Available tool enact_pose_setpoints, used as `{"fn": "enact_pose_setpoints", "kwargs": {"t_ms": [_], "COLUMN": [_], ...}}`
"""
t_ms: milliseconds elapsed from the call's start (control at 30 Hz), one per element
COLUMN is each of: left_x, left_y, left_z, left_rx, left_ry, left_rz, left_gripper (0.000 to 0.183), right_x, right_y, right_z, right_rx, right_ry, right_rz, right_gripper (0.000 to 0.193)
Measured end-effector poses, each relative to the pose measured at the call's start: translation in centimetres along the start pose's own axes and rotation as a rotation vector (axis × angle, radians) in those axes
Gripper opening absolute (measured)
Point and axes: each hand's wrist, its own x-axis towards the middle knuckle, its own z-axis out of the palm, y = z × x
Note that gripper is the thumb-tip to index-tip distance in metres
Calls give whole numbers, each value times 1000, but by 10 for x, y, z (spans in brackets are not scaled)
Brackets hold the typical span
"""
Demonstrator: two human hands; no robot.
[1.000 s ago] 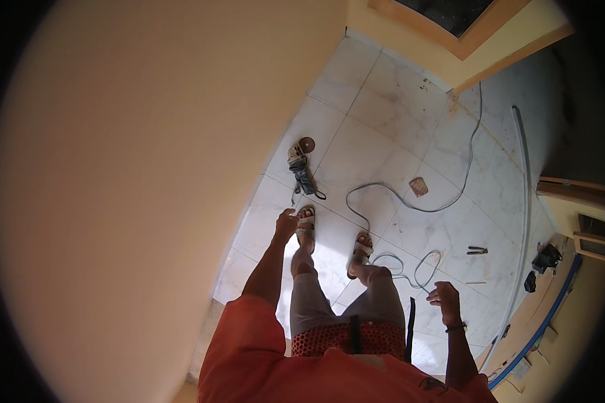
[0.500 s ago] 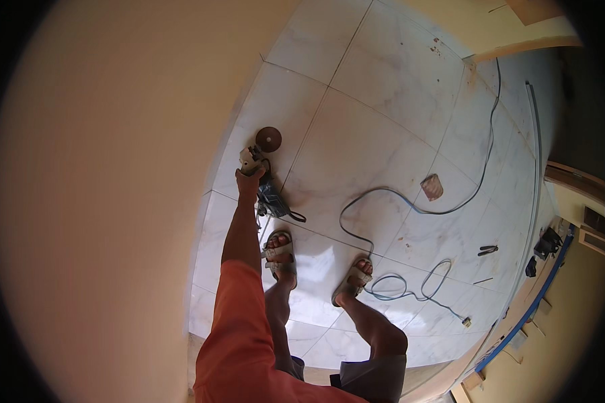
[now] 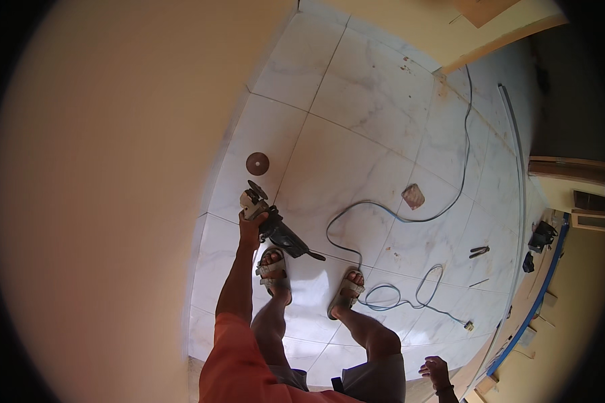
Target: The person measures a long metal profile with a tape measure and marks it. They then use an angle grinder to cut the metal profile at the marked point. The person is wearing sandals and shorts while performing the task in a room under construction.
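In the head view, the left hand (image 3: 251,226) has its fingers wrapped around the pale front end of a grinder (image 3: 286,235). Its dark body runs from those fingers down to the right, and a thin wheel (image 3: 257,189) sits on its head just beyond them. The right hand (image 3: 435,371), near the lower edge, has its fingers loosely spread and holds nothing.

A plain wall (image 3: 101,201) stands close on the left of the left fingers. Past the fingertips, a brown disc (image 3: 257,164) with a pale centre lies on the tiled floor (image 3: 356,144). Just below the grinder, on the near side of those fingers, is the left sandal (image 3: 272,270); the right sandal (image 3: 348,290) is farther to their right.

A cable (image 3: 410,220) winds across the floor to the right of the left fingers, meets the right sandal's toes, and loops toward a plug (image 3: 469,326) beyond the right fingers. Farther out from the right fingers lie a brownish block (image 3: 413,196), pliers (image 3: 479,252) and a thin rod (image 3: 478,283). A blue pipe (image 3: 531,305) runs to their right. Any markings on the grinder or disc are too small to read.
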Motion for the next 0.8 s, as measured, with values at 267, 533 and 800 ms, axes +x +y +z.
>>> {"fn": "enact_pose_setpoints", "kwargs": {"t_ms": [267, 533, 800], "left_x": [-237, -469, -574], "left_y": [77, 181, 273], "left_z": [119, 274, 373], "left_rx": [-305, 286, 685], "left_ry": [-428, -403, -737], "left_rz": [16, 395, 945], "left_gripper": [62, 84, 101], "right_x": [-107, -253, -314], "right_y": [-182, -250, -268], "right_z": [81, 63, -55], "right_rx": [122, 503, 506], "right_ry": [-519, -338, -113], "right_rz": [-512, -866, -1157], "right_gripper": [22, 36, 19]}}
